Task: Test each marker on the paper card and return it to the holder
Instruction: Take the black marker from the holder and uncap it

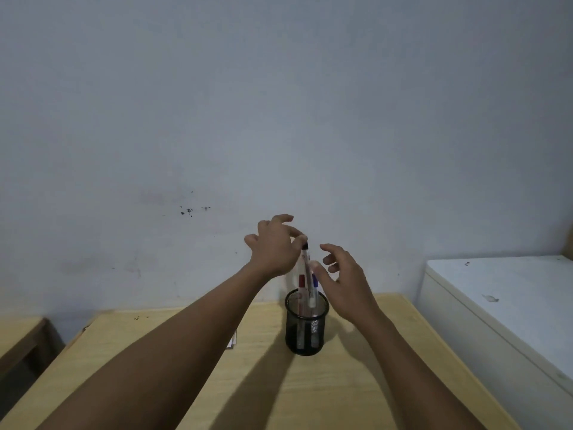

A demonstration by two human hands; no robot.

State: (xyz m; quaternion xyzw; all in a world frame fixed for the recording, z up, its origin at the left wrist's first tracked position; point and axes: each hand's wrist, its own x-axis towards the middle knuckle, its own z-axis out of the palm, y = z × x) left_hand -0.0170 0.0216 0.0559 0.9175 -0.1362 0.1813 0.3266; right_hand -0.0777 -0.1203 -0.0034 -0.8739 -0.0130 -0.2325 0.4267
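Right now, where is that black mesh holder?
In the head view the black mesh holder stands right of centre on the wooden table, markers inside, directly under both hands, near the wall.

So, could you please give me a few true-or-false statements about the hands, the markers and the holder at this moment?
1. The left hand pinches the top of a black-capped marker. True.
2. The holder is a solid white mug. False: it is a black mesh cup.
3. The right hand is open beside the markers, gripping nothing. True.
4. The holder lies tipped over on the wooden table. False: it stands upright.
5. The black-capped marker lies flat on the table. False: its lower end is inside the holder.
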